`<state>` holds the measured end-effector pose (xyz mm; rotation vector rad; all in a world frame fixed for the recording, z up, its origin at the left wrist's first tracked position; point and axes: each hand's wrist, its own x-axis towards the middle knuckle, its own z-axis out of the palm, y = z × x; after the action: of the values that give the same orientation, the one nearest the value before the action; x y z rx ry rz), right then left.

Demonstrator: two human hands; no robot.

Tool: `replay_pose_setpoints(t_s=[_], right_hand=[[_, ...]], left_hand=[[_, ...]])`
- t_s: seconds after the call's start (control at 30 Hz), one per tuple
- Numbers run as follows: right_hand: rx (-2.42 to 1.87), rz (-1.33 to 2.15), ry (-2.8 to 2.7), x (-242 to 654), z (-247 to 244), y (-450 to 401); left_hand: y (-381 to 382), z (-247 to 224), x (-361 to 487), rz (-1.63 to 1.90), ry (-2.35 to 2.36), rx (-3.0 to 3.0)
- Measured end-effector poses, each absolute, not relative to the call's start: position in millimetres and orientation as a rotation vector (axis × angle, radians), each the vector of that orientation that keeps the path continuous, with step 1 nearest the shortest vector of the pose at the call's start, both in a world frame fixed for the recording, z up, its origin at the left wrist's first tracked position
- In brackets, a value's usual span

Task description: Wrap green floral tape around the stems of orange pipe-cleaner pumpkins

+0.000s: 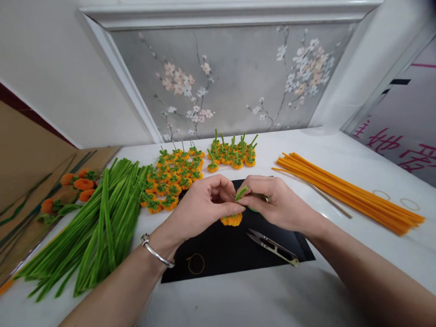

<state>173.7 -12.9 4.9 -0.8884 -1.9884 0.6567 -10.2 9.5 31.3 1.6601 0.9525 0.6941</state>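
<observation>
Over the black mat (215,260), my left hand (205,205) is closed in a pinch around a small orange fuzzy piece (231,220) with green on top. A short green stem (241,193) sticks up between the two hands, pinched by the fingers of my right hand (273,199). Both hands nearly touch at the fingertips, which partly hide the piece. Below my right hand lie silver thread snips (274,248) on the mat. A thin ring of wire or band (196,264) lies at the mat's lower left.
Green fuzzy stems (98,231) are piled at left, beside orange pompom flowers (84,184). Behind my hands stand many small orange-and-green pieces (171,177) in two groups. Orange stems (349,191) and a thin stick (331,204) lie at right on the white table (195,309).
</observation>
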Motion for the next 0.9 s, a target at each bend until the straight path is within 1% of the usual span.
replay_pose_setpoints(t_s=[0.17,0.3,0.6,0.7,0.9], right_hand=[[-0.889,0.637,-2.005,176.1,5.9,-11.4],[-0.928,0.625,-1.991,176.2,7.5,-11.7],[-0.963,0.522,-1.976,175.6,8.8,-10.9],[-0.971,0.555,-1.963,174.5,7.1,-11.1],[-0.999,0.744,-1.874,173.7,4.1,-11.8]], left_hand=[[11.5,29.4,-12.2,0.668,0.931,1.668],[12.9,24.7,-13.1,0.714,0.926,1.616],[13.6,24.0,-13.9,0.724,0.975,1.6],[13.1,27.4,-13.2,0.712,0.99,1.648],[13.6,28.5,-12.6,0.659,0.984,1.756]])
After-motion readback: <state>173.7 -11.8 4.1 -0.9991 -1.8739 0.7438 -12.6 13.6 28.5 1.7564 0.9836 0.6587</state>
